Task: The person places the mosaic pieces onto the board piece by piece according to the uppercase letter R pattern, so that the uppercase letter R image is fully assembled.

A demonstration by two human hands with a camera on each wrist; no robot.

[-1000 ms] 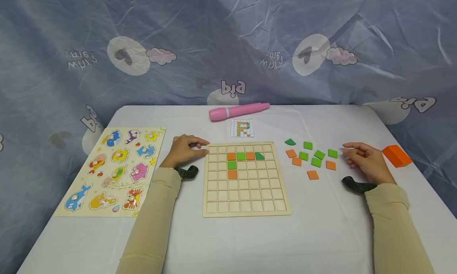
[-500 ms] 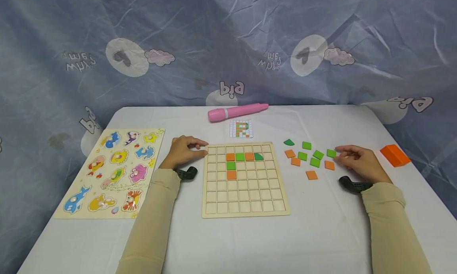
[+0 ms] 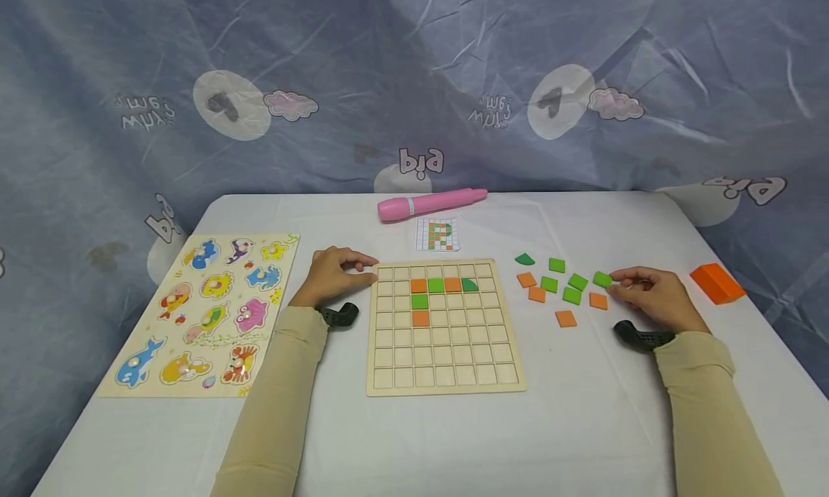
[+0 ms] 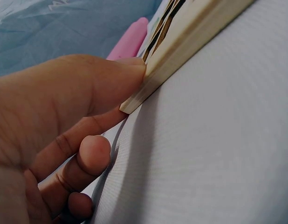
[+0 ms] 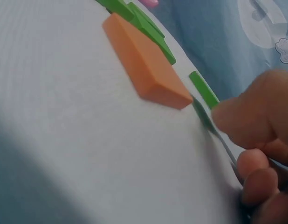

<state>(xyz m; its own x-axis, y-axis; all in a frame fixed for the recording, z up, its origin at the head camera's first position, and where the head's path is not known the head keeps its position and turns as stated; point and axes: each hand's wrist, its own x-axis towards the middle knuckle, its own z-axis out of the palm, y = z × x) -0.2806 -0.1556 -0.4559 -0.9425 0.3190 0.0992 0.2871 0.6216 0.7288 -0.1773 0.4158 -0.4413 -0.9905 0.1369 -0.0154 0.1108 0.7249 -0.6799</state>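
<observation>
A light wooden grid board (image 3: 447, 354) lies mid-table, with several orange and green tiles seated in its upper cells. At its far left corner, my left hand (image 3: 332, 275) holds the board's edge between thumb and forefinger; the left wrist view shows the thumb (image 4: 116, 81) on the rim. My right hand (image 3: 659, 297) pinches a green square tile (image 3: 601, 279) at the right of the loose tiles. In the right wrist view that green tile (image 5: 204, 90) is tilted above its shadow, behind an orange square tile (image 5: 146, 65).
Loose green and orange squares (image 3: 572, 295) and a dark green quarter-round piece (image 3: 524, 259) lie right of the board. Behind it are a pattern card (image 3: 437, 234) and a pink pen-shaped thing (image 3: 430, 203). An animal puzzle (image 3: 207, 310) lies left, an orange block (image 3: 717, 283) far right.
My right hand has moved left to the outermost green tile, taken hold of it and tipped it up slightly. The left hand keeps its place at the board's corner.
</observation>
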